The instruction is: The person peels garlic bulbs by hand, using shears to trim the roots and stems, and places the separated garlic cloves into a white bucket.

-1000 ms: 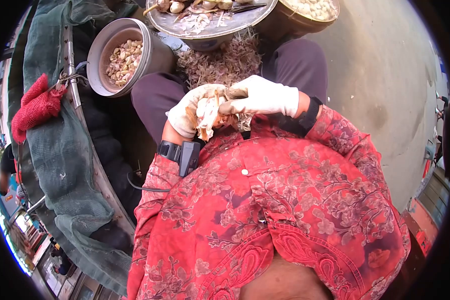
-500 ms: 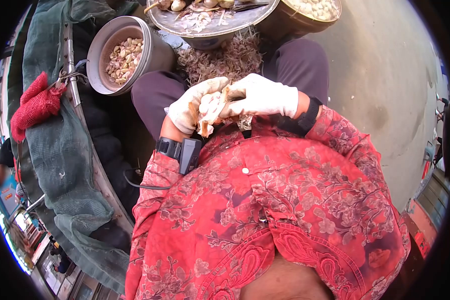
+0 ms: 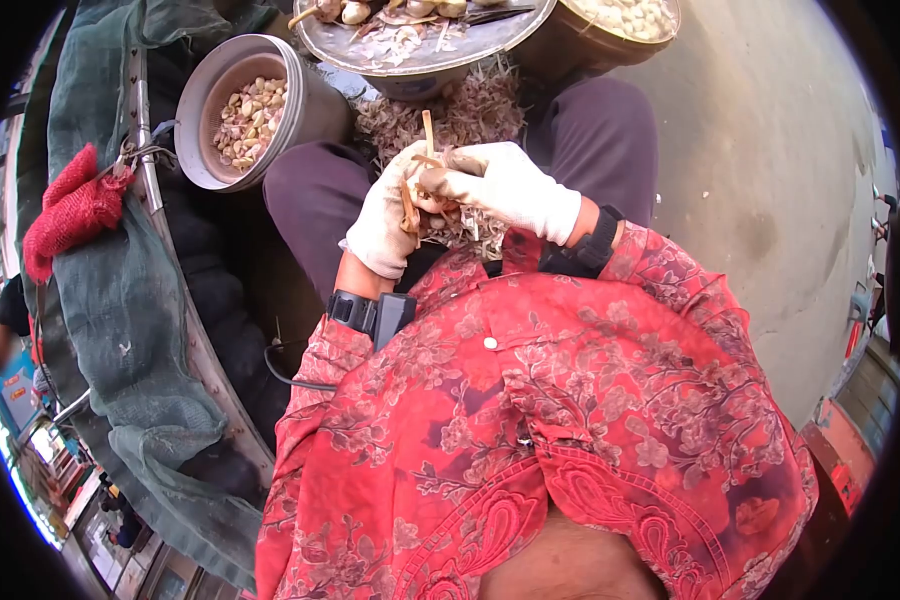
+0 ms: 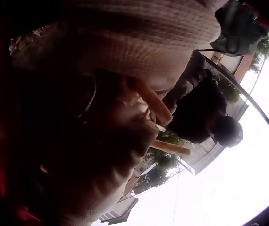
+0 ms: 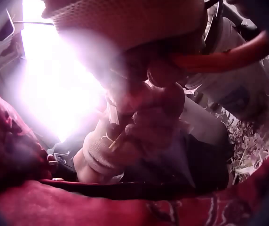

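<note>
Both hands wear white work gloves and meet over the lap. My left hand [image 3: 378, 232] grips a garlic bulb [image 3: 431, 200] with dry, peeling skin. A tan stalk [image 3: 428, 130] sticks up past its fingers. From the other side my right hand [image 3: 520, 192] pinches the bulb, thumb and fingertips right at the cloves. Two cut stalk pieces [image 4: 154, 101] jut out between the gloved hands in the left wrist view. In the right wrist view a stalk [image 5: 233, 57] runs off to the right under the glove. Much of the bulb is hidden by fingers.
A white bucket [image 3: 315, 105] of loose cloves stands at the left knee. Ahead is a round metal tray [image 3: 440, 62] with garlic bulbs, beside a tub [image 3: 660, 42] of pale cloves. Peelings [image 3: 485, 100] heap between the legs. Green netting [image 3: 135, 330] hangs at left.
The left hand has turned upward and in, so the pale cloves that faced the camera are now mostly covered. The stalk now points away, and the right hand has shifted slightly left and down.
</note>
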Motion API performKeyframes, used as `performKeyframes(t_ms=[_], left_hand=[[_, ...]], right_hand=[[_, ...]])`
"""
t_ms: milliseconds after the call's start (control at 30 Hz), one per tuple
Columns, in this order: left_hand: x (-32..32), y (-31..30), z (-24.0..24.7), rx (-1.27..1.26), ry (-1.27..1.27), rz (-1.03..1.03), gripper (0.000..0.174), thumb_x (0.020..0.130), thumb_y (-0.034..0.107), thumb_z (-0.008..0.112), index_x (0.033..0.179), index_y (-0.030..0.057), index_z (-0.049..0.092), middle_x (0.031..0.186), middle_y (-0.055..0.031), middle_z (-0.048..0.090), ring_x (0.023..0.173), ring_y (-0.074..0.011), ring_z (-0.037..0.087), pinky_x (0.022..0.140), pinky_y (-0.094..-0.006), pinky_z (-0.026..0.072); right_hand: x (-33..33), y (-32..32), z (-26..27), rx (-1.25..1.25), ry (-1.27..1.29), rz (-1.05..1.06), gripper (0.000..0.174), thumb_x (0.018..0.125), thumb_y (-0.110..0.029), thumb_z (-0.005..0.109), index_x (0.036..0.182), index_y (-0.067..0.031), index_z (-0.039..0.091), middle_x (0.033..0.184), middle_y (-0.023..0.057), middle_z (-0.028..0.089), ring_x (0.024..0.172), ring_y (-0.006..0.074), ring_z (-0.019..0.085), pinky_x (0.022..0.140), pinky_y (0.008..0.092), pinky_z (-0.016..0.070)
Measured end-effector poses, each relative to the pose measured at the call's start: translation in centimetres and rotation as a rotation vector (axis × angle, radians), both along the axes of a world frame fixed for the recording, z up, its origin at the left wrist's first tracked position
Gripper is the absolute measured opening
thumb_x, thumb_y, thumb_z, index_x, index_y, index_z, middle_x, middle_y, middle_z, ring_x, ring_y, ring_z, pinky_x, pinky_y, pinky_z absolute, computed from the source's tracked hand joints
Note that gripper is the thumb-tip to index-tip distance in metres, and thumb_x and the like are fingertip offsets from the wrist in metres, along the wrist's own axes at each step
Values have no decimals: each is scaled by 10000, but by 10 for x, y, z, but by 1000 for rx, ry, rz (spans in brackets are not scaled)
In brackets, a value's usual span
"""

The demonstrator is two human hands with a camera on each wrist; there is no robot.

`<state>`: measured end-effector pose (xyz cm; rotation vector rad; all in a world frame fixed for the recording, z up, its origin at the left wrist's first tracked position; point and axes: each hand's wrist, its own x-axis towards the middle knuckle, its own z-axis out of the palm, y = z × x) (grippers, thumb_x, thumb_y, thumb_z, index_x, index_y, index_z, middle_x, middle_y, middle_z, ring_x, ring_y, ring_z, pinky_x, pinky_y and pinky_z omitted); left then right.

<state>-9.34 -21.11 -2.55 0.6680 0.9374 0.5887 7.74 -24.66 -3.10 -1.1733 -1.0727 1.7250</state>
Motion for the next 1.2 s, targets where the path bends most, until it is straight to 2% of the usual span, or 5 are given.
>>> performKeyframes(t_ms=[200, 333, 700, 900, 1200], left_hand=[[5, 6, -2, 268, 70, -42, 474, 999, 354, 400, 1236, -42, 506, 1009, -149, 656, 918, -234, 661, 776, -336, 568], [-4, 24, -15, -93, -323, -27, 533, 1005, 372, 365, 1210, -104, 489, 979, -183, 645, 958, -281, 623, 918, -369, 488], [9, 16, 14, -160, -337, 97, 563, 972, 439, 387, 1135, -81, 530, 932, -233, 643, 783, -306, 608, 777, -423, 520], [-3, 10, 26, 147, -170, 63, 480, 1017, 349, 328, 1118, -86, 504, 798, -152, 616, 637, -197, 553, 623, -285, 490], [7, -13, 43, 28, -37, 164, 439, 1014, 371, 415, 1086, -43, 544, 742, -33, 582, 620, -121, 547, 583, -252, 468]], right_hand=[[11, -7, 21, 513, -651, 201, 298, 888, -379, 578, 971, -115, 688, 775, 155, 642, 706, 285, 642, 660, 348, 503], [4, -16, 16, 665, -687, 399, 328, 908, -416, 521, 1018, -140, 658, 825, 146, 661, 765, 322, 648, 705, 430, 502], [10, -17, 14, 524, -739, 384, 423, 859, -457, 562, 891, -45, 653, 796, 184, 650, 760, 361, 630, 691, 450, 474], [27, -16, 25, 272, -363, 135, 320, 880, -307, 677, 959, 2, 651, 730, 30, 606, 655, 111, 515, 629, 291, 441], [14, -27, 33, 0, 51, 30, 341, 960, -369, 581, 1049, -43, 627, 747, -57, 549, 645, 36, 484, 573, 205, 405]])
